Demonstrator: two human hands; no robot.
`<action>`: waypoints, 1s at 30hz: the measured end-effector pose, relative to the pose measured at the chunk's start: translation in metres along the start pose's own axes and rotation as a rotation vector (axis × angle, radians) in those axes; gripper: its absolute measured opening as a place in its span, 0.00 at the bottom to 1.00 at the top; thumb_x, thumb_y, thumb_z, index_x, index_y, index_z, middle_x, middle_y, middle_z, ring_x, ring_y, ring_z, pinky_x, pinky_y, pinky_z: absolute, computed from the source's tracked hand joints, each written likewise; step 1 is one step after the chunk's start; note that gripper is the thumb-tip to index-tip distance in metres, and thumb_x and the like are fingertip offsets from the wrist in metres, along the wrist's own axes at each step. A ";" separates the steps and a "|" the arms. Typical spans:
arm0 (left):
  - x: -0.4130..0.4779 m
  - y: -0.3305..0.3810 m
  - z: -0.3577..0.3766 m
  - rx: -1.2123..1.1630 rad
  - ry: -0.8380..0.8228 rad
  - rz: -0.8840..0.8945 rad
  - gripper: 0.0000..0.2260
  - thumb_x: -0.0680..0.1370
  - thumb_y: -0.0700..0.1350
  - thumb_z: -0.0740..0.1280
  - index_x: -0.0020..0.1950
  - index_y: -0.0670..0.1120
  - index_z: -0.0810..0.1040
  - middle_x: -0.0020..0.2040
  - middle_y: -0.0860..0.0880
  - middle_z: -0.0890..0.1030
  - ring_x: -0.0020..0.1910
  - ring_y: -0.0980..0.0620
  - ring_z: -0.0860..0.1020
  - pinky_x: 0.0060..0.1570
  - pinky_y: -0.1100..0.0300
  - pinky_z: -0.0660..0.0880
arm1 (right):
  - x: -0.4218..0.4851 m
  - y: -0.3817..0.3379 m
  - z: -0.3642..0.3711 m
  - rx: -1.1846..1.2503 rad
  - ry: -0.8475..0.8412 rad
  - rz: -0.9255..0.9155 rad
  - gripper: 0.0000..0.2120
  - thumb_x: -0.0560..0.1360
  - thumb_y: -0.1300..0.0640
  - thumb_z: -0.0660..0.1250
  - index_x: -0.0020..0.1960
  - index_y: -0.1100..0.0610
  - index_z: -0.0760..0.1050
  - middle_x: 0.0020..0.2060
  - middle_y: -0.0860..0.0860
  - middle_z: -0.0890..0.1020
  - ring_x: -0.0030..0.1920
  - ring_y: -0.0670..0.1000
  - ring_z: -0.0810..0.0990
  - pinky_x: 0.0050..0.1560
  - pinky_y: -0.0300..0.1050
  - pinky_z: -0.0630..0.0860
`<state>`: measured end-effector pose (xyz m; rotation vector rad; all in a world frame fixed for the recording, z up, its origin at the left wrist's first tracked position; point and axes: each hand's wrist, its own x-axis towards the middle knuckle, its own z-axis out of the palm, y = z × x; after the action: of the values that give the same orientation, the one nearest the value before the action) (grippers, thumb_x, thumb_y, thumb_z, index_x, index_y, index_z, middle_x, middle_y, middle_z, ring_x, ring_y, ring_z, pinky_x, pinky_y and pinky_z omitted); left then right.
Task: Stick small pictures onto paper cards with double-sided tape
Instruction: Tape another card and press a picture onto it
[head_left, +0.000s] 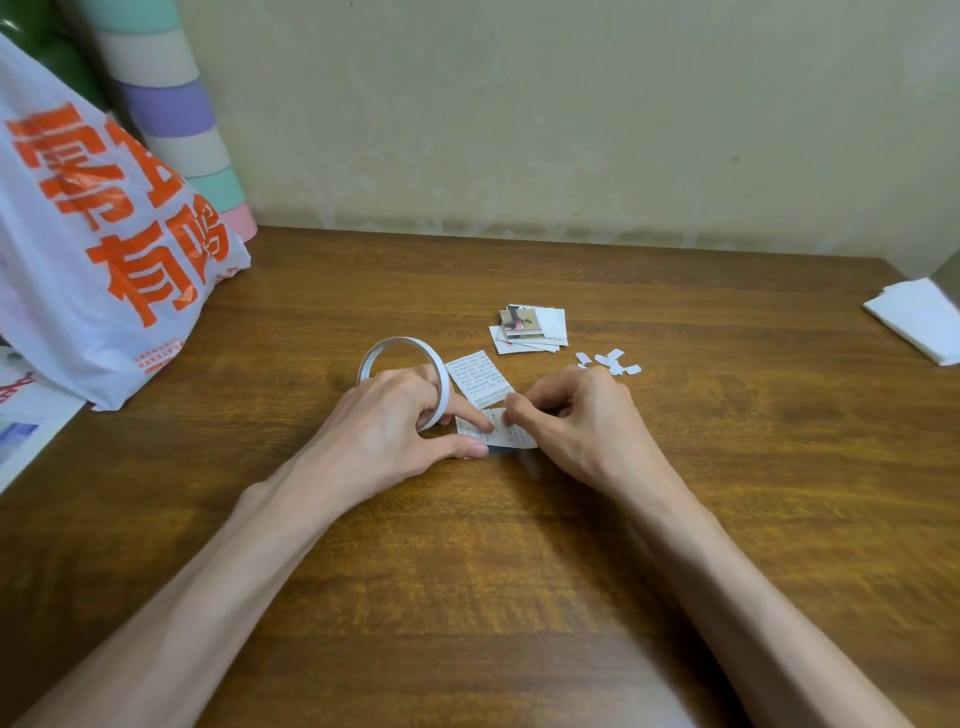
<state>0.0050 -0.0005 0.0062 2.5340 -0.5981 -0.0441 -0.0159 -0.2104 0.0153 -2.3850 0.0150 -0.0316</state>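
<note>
Grained brown wooden table (519, 545). Left hand (384, 415) hooked through thin white tape ring (400, 341), forefinger flat on small printed paper card (514, 436); right hand (582, 421) curled, pinching its top edge.

Card (513, 437) print unreadably small, tape roll (396, 340) partly hidden by left hand (387, 415), bag (78, 280) cropped at left edge

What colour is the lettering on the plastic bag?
Orange, on a white bag; the head view shows it.

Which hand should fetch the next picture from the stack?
Right hand, probably: the picture stack lies on its side, while the left hand pins the card and carries the tape roll.
</note>
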 end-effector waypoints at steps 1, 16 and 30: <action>0.000 0.000 0.000 -0.002 0.003 0.003 0.10 0.73 0.62 0.76 0.55 0.68 0.85 0.51 0.62 0.76 0.56 0.59 0.75 0.57 0.54 0.75 | 0.000 0.000 0.000 0.002 -0.002 0.001 0.13 0.78 0.47 0.70 0.37 0.50 0.86 0.36 0.51 0.85 0.39 0.50 0.81 0.42 0.45 0.77; 0.000 -0.002 0.002 -0.086 0.052 -0.003 0.15 0.69 0.62 0.78 0.55 0.70 0.84 0.44 0.61 0.77 0.47 0.60 0.77 0.45 0.59 0.73 | 0.002 -0.003 -0.006 0.064 -0.018 0.071 0.12 0.79 0.49 0.69 0.40 0.49 0.87 0.33 0.48 0.86 0.33 0.41 0.79 0.28 0.30 0.69; -0.003 0.003 0.000 -0.069 0.106 -0.032 0.14 0.67 0.62 0.80 0.47 0.62 0.82 0.36 0.57 0.73 0.37 0.55 0.75 0.39 0.57 0.74 | 0.002 -0.005 -0.009 0.166 -0.090 0.088 0.12 0.80 0.49 0.70 0.41 0.49 0.88 0.24 0.42 0.77 0.26 0.39 0.72 0.28 0.32 0.63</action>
<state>0.0016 -0.0013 0.0075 2.4621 -0.5055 0.0571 -0.0144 -0.2130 0.0253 -2.2149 0.0713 0.1122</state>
